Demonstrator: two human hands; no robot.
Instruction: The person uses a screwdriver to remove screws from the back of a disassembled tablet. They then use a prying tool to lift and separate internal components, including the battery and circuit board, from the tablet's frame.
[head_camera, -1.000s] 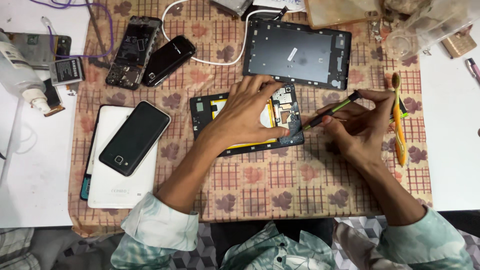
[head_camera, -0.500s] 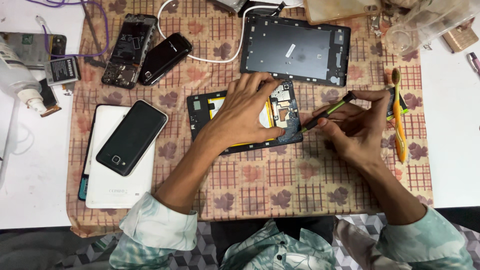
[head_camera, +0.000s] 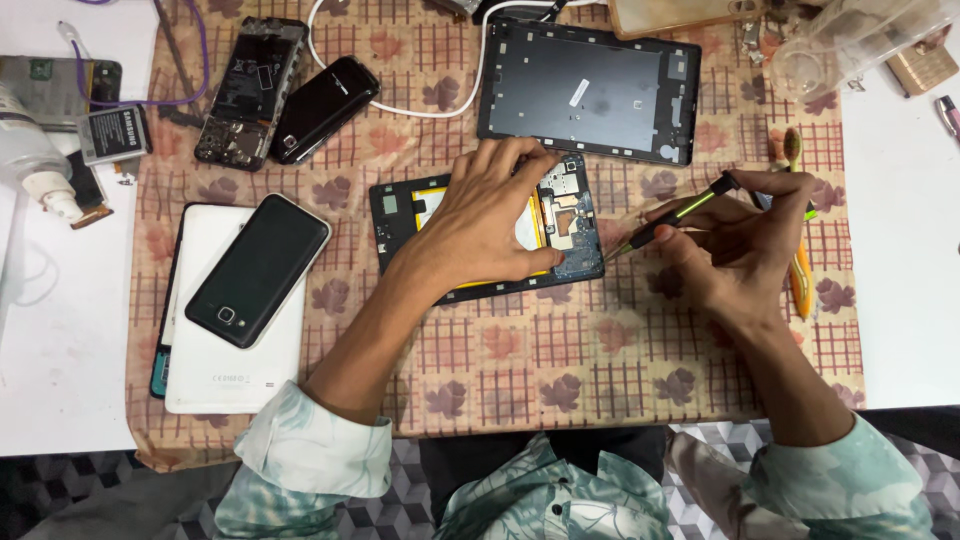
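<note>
An opened tablet (head_camera: 570, 225) with a black frame, yellow battery and bare circuit board lies on the patterned cloth (head_camera: 560, 350). My left hand (head_camera: 490, 215) lies flat on it, fingers spread over the battery. My right hand (head_camera: 740, 240) pinches a black and green screwdriver (head_camera: 670, 218), whose tip points at the tablet's right edge. The tablet's dark back cover (head_camera: 590, 90) lies just beyond.
A black phone (head_camera: 258, 270) rests on a white tablet (head_camera: 235, 345) at left. Two more phones (head_camera: 285, 95), a loose battery (head_camera: 115, 132), a white bottle (head_camera: 35, 165), a white cable (head_camera: 400, 105) and an orange toothbrush (head_camera: 800, 270) lie around.
The screwdriver tip has drawn back slightly from the board to the tablet's right edge. My left hand stays pressed on the tablet.
</note>
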